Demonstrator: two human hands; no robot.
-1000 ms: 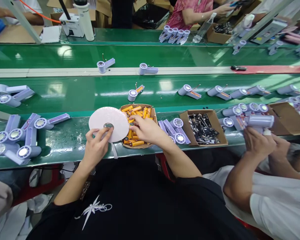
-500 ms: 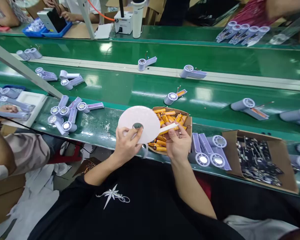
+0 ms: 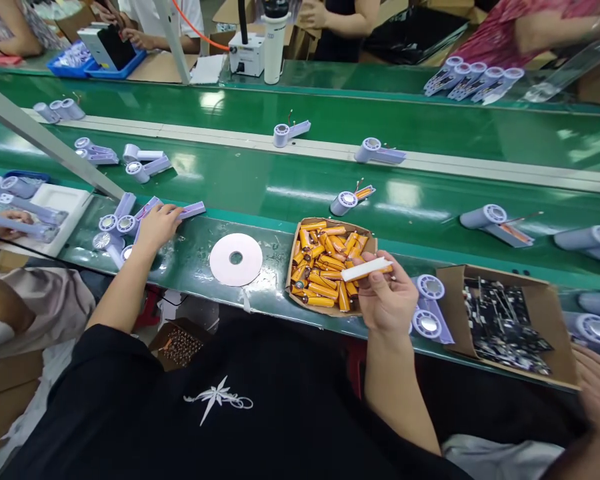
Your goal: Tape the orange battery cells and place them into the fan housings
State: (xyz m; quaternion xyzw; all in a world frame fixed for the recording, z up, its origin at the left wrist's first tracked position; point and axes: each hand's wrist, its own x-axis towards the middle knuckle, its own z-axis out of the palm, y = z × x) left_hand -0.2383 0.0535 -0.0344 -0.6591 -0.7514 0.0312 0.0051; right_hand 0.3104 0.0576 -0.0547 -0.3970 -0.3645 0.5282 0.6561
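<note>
My right hand (image 3: 387, 293) pinches an orange battery cell (image 3: 384, 268) with a strip of white foam tape (image 3: 365, 269) along its top. It is over the right edge of a cardboard box (image 3: 289, 291) full of orange cells (image 3: 325, 267). To the left, my left hand (image 3: 157, 227) has its fingers curled over the round end of a lilac handheld-fan housing (image 3: 193, 210), mostly covering it; the handle sticks out. Several like housings (image 3: 109, 223) lie beside that hand. Between my hands, a white tape roll (image 3: 220, 260) rests flat on the bench.
A cardboard box of dark circuit boards (image 3: 510, 320) stands at the right, with fan housings (image 3: 427, 323) beside it. More housings lie on the green conveyor (image 3: 220, 180). A slanted metal post (image 3: 45, 133) crosses the left. Co-workers' hands (image 3: 13, 220) show at the left and right edges.
The tape roll has left my left hand and now lies on the bench. My left hand has moved left onto a fan housing. My right hand has shifted right with the taped cell.
</note>
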